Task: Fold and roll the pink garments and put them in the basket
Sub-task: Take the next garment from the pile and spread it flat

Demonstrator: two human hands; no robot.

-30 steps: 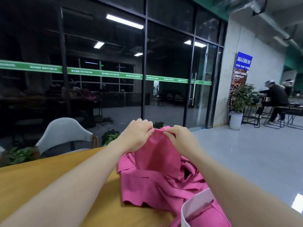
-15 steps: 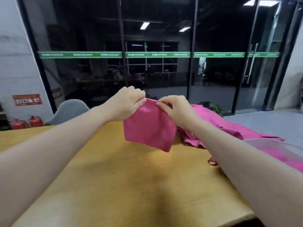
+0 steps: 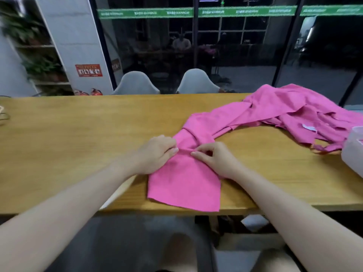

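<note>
A pink garment (image 3: pixel 184 183) lies stretched on the wooden table (image 3: pixel 78 134), its near end flat at the front edge and the rest trailing to the far right. My left hand (image 3: pixel 157 154) and my right hand (image 3: pixel 214 158) pinch a raised fold across it, a little apart from each other. More pink garments (image 3: pixel 300 112) lie heaped at the right end of the table. The translucent white basket (image 3: pixel 352 152) shows only partly at the right edge, with pink cloth inside.
Two grey chairs (image 3: pixel 135 83) stand behind the table against the dark glass wall. A shelf with plants (image 3: pixel 37 55) is at the far left. A pale object (image 3: pixel 119 191) lies under my left forearm at the front edge.
The garment, held up in the air by both hands before, now lies on the table near the front edge. My view has swung left and tilted down.
</note>
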